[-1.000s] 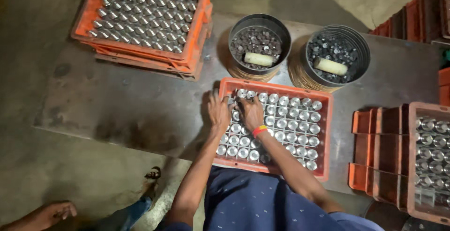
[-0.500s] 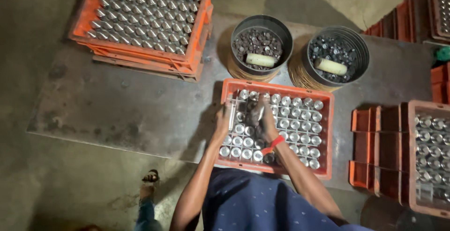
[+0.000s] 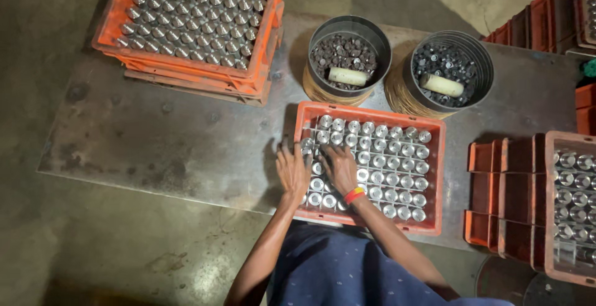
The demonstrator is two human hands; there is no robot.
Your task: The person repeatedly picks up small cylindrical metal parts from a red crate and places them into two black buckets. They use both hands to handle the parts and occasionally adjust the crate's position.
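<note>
1. The left hand (image 3: 292,171) lies flat on the left edge of an orange crate (image 3: 434,175) that stands on the grey metal table (image 3: 186,151), near the person.
2. The fingers of the left hand are spread and stretched out, and they rest on the shiny metal cylinders (image 3: 397,157) at the left end of the crate. They are not closed around any cylinder.
3. The right hand (image 3: 339,166) is just beside the left one, palm down on the same cylinders. Its fingers are also stretched out and only a little apart, and I cannot see that they hold anything. This wrist carries a red and yellow band (image 3: 354,195).
4. The cylinders stand upright in rows and fill almost the whole crate, from the hands to the right wall.
5. Behind the crate, further from the person, stand two round dark buckets side by side. The left bucket (image 3: 323,36) and the right bucket (image 3: 481,64) both hold small dark metal parts, and on each heap lies one pale roll.
6. At the far left corner of the table there is a stack of orange crates (image 3: 186,73); the top one is full of similar metal pieces.
7. At the right side are more orange crates (image 3: 515,175), partly filled with shiny cylinders.
8. Below the table the dark floor (image 3: 93,244) is visible, and the person's blue clothing (image 3: 335,275) shows at the bottom edge.
</note>
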